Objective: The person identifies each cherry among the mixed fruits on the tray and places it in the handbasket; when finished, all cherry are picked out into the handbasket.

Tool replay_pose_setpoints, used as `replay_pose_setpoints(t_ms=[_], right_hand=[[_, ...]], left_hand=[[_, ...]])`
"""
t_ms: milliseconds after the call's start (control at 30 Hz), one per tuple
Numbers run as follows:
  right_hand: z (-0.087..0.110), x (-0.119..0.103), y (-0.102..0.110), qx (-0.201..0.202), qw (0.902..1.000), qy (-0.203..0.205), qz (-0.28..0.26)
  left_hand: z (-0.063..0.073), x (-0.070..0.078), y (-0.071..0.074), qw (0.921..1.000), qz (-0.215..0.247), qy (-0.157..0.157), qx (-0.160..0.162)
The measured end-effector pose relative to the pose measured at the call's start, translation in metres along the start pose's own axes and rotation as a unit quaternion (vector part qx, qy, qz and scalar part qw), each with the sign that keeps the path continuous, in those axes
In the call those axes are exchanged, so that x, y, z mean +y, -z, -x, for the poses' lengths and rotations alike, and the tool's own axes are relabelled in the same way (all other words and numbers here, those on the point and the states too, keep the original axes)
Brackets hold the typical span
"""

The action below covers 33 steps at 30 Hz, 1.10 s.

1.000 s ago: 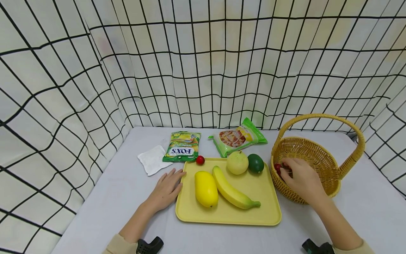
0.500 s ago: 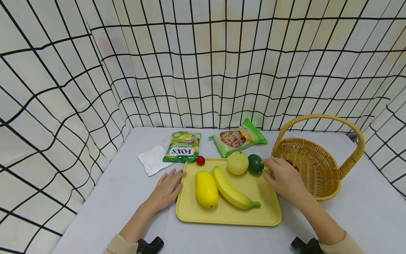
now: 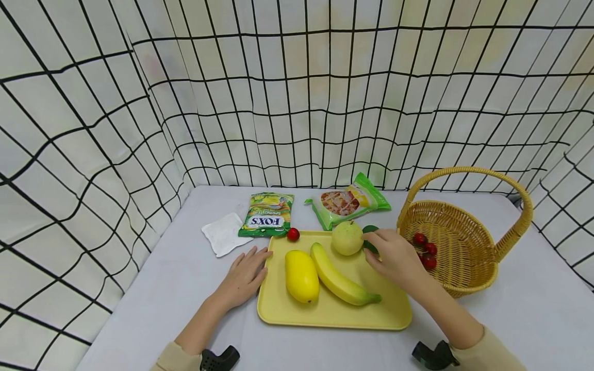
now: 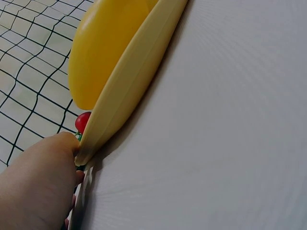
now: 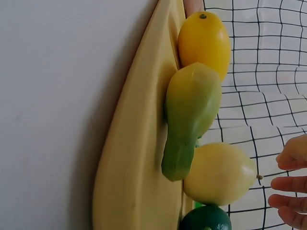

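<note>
My left hand point(image 3: 244, 277) rests at the left edge of the yellow tray point(image 3: 334, 319), fingers straight; in the left wrist view its thumb touches the rim. My right hand point(image 3: 394, 256) hovers over the tray's far right corner with fingers bent and apart, holding nothing. Below it is a dark green round fruit point(image 5: 207, 219), partly covered in the head view. Beside that sits a pale yellow-green pear point(image 3: 347, 238), clear of the fingers point(image 5: 290, 183) in the right wrist view. A banana point(image 3: 341, 281) and a yellow oblong fruit point(image 3: 301, 276) lie nearer on the tray.
A wicker basket point(image 3: 468, 257) with a tall handle stands at the right, holding red cherries point(image 3: 429, 262). One red cherry point(image 3: 293, 234) lies at the tray's far left corner. Behind are a Fox's candy bag point(image 3: 266, 214), a green snack bag point(image 3: 348, 202) and a white tissue point(image 3: 225, 233).
My right hand has left the basket and the cherries there, moving left over the tray to the green fruit and pear. The left hand has stayed still.
</note>
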State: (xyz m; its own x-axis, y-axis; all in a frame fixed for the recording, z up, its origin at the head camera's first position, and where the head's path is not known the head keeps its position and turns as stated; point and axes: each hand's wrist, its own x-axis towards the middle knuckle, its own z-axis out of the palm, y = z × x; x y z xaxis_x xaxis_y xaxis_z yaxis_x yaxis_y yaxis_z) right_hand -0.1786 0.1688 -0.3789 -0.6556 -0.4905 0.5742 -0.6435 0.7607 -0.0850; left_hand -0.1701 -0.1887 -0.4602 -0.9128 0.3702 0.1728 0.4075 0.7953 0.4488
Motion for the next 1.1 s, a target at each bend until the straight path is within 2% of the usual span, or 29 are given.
replay_pose_setpoints(t_ms=[433,1100], right_hand=[[-0.020,-0.012,-0.008,-0.020,0.9994,0.026,-0.013],[-0.058,-0.029,-0.038,-0.043,0.9947,0.091,-0.024]], left_hand=[[0.000,-0.001,-0.001,1.0000,0.001,0.003,-0.001],[0.001,-0.001,-0.001,1.0000,0.003,0.001,-0.001]])
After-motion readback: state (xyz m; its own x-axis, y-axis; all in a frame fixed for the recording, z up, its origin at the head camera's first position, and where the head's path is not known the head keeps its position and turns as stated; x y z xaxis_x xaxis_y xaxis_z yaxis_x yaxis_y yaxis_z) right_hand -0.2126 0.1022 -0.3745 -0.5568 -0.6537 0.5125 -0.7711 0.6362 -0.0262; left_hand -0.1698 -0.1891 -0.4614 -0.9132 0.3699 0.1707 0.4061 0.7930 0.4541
